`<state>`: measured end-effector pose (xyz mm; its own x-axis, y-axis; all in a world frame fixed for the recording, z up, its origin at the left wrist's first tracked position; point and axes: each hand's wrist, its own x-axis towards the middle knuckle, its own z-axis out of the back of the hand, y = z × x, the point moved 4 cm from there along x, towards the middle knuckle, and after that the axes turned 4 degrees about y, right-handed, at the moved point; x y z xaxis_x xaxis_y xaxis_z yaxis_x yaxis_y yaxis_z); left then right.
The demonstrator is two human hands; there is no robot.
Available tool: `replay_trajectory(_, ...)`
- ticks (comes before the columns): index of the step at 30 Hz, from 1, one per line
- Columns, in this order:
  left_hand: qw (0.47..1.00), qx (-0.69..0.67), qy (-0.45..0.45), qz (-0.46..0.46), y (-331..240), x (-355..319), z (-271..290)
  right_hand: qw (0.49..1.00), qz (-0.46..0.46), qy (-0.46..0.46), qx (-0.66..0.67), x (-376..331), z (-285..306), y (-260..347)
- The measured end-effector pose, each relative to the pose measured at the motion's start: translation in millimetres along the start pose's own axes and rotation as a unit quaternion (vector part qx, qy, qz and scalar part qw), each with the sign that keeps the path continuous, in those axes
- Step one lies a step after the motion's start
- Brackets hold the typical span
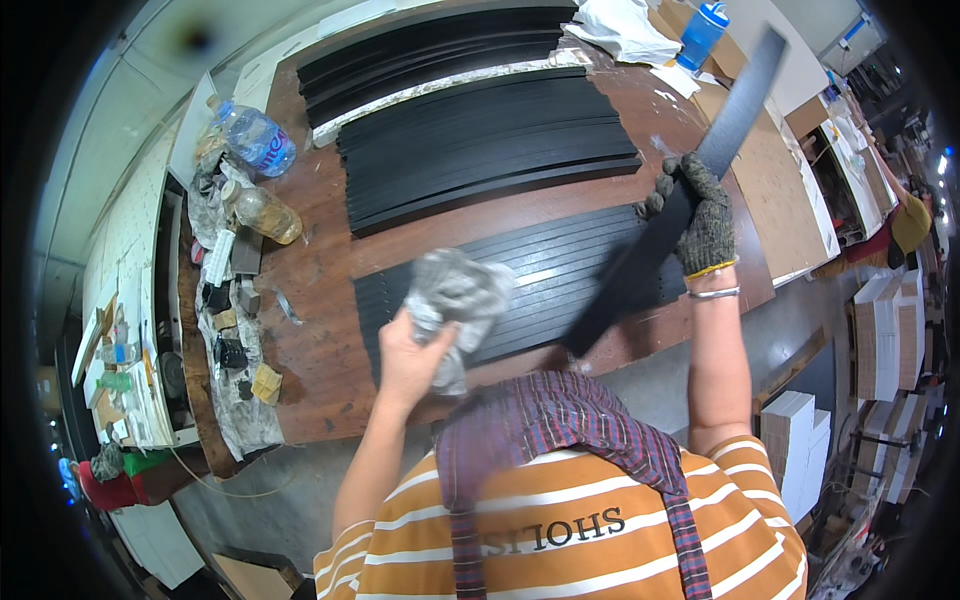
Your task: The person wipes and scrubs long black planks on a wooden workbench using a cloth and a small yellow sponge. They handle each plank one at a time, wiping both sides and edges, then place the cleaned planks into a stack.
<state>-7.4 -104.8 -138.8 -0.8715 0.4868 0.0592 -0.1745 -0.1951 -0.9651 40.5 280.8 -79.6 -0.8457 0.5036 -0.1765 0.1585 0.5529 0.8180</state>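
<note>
Left hand (pixel 408 362) grips a rag (pixel 460 290) and gloved right hand (pixel 700 215) one strip (pixel 648 248), while other strips (pixel 490 145) lie on the counter (pixel 310 370), finished share indeterminable.

Bright lighting is recorded, with glare on black strips (pixel 540 290), blur on the cloth (pixel 458 285), and dark, bowed edges.

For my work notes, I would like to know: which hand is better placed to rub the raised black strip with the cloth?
Probably the left hand: it holds the grey cloth. The gloved right hand grips the black strip, so it seems less free.
</note>
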Motion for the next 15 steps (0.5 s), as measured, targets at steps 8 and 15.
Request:
replay_trajectory(8,0.972,0.173,-0.157,0.016,72,-22,48,0.594,0.119,0.142,-0.783,40,-29,-28)
replay_trajectory(15,0.940,0.278,-0.187,-0.064,91,-32,36,0.465,0.034,0.250,-0.849,87,-61,-117)
